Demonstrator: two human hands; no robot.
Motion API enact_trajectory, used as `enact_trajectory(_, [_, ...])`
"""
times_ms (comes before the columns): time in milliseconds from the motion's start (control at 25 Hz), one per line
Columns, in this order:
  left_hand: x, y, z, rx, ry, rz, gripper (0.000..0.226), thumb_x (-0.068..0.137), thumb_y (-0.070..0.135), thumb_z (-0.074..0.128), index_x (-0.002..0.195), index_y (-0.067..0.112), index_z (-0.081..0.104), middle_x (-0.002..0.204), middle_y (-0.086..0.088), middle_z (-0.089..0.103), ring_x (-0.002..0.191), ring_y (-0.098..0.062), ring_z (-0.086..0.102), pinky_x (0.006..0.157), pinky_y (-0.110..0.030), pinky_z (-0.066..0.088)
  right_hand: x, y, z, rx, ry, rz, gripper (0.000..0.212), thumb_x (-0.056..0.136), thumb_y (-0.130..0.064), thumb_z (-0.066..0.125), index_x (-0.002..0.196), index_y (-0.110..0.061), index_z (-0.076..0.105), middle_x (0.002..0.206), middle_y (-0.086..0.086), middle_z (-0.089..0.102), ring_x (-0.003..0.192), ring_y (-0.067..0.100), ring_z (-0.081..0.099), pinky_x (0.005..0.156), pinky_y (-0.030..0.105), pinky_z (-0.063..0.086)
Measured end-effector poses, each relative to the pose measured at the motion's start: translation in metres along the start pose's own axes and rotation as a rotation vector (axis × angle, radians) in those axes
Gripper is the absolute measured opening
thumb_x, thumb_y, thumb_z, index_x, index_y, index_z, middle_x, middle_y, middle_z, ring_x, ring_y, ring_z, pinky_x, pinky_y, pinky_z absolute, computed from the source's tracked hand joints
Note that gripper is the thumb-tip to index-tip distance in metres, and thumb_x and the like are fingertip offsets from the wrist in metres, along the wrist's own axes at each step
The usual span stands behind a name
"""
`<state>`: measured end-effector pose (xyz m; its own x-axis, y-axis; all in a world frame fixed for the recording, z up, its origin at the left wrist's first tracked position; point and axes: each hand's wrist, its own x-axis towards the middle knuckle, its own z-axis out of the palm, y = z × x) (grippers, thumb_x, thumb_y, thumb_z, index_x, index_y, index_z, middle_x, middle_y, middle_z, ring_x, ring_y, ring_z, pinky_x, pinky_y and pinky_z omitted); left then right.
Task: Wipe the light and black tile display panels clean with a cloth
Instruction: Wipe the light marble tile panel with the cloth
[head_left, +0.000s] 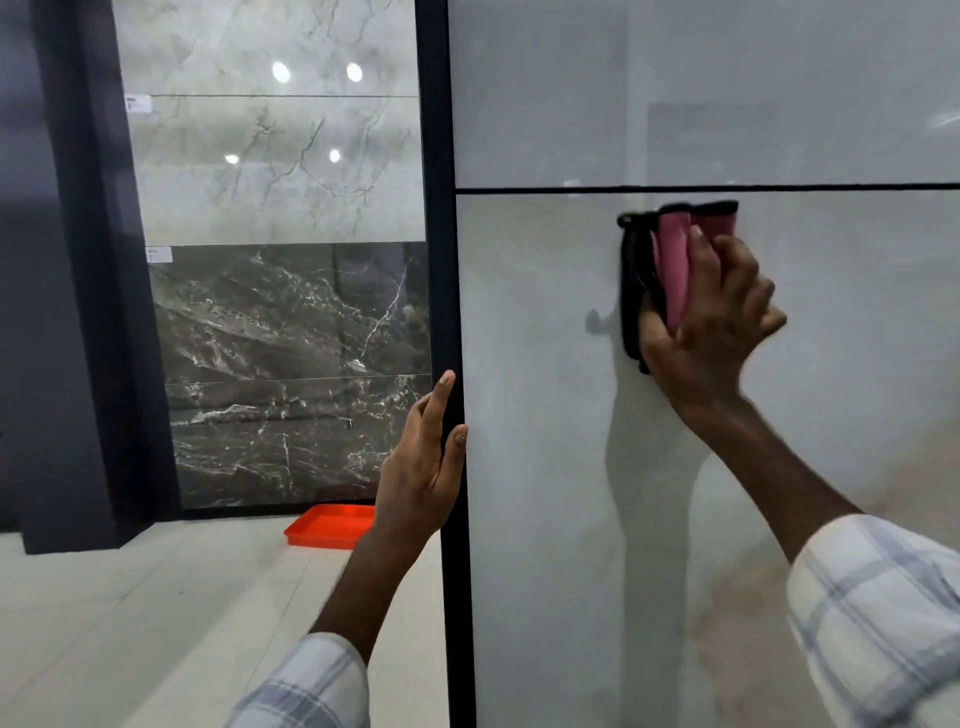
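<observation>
A tall light grey glossy tile panel (545, 364) fills the right half of the view, split by a thin dark joint near the top. My right hand (711, 322) presses a folded pink cloth with black edging (670, 260) flat against the lower tile, just under that joint. My left hand (421, 467) grips the panel's black frame edge (441, 260), fingers wrapped around it. Behind on the left stands another display with light marble tiles (275, 166) above black marble tiles (291, 374).
An orange tray (327, 525) lies on the pale tiled floor (130, 623) at the foot of the black marble display. A dark pillar (78, 260) stands at the far left.
</observation>
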<state>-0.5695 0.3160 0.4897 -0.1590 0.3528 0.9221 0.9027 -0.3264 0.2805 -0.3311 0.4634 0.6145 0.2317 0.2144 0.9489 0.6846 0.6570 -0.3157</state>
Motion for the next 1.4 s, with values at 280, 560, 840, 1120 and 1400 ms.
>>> enact_trajectory(280, [-0.019, -0.011, -0.001, 0.034, 0.002, 0.040, 0.053, 0.105, 0.044, 0.031, 0.156, 0.050, 0.015, 0.145, -0.015, 0.053, 0.113, -0.024, 0.056, 0.079, -0.051, 0.058, -0.069, -0.062, 0.012, 0.050, -0.054, -0.749, 0.066, 0.088, -0.049, 0.061, 0.147, -0.020, 0.056, 0.145, 0.007, 0.057, 0.122, 0.031, 0.051, 0.086, 0.048, 0.032])
enact_trajectory(560, [-0.023, -0.008, 0.006, 0.021, 0.021, 0.022, 0.054, 0.107, 0.036, 0.032, 0.159, 0.032, 0.020, 0.148, -0.018, 0.051, 0.114, -0.025, 0.052, 0.085, -0.051, 0.054, -0.042, -0.034, 0.005, 0.134, -0.001, -0.031, 0.080, 0.072, -0.048, 0.065, 0.148, -0.030, 0.050, 0.149, 0.003, 0.048, 0.126, 0.026, 0.044, 0.090, 0.039, 0.025])
enact_trajectory(840, [-0.038, -0.014, -0.001, 0.105, -0.055, 0.079, 0.063, 0.104, 0.029, 0.036, 0.162, 0.031, 0.013, 0.142, -0.016, 0.050, 0.101, -0.036, 0.058, 0.063, -0.050, 0.057, -0.110, -0.022, 0.003, 0.104, -0.102, -0.841, 0.065, 0.081, -0.049, 0.071, 0.143, -0.032, 0.060, 0.139, -0.001, 0.061, 0.114, 0.027, 0.059, 0.084, 0.046, 0.026])
enact_trajectory(1120, [-0.042, -0.018, -0.003, 0.133, -0.091, 0.092, 0.061, 0.106, 0.034, 0.033, 0.162, 0.028, 0.011, 0.148, -0.014, 0.044, 0.109, -0.035, 0.055, 0.069, -0.049, 0.056, -0.136, -0.037, 0.004, 0.194, -0.072, -0.653, 0.061, 0.086, -0.044, 0.067, 0.144, -0.024, 0.060, 0.141, 0.004, 0.057, 0.113, 0.031, 0.056, 0.085, 0.048, 0.034])
enact_trajectory(1400, [-0.062, -0.028, -0.002, 0.217, -0.147, 0.152, 0.059, 0.112, 0.048, 0.021, 0.163, 0.021, 0.009, 0.126, -0.021, 0.054, 0.074, -0.016, 0.047, 0.056, -0.027, 0.035, -0.091, 0.063, -0.022, 0.122, -0.063, -0.113, 0.072, 0.072, -0.043, 0.079, 0.140, -0.029, 0.061, 0.140, 0.003, 0.055, 0.124, 0.026, 0.049, 0.089, 0.039, 0.024])
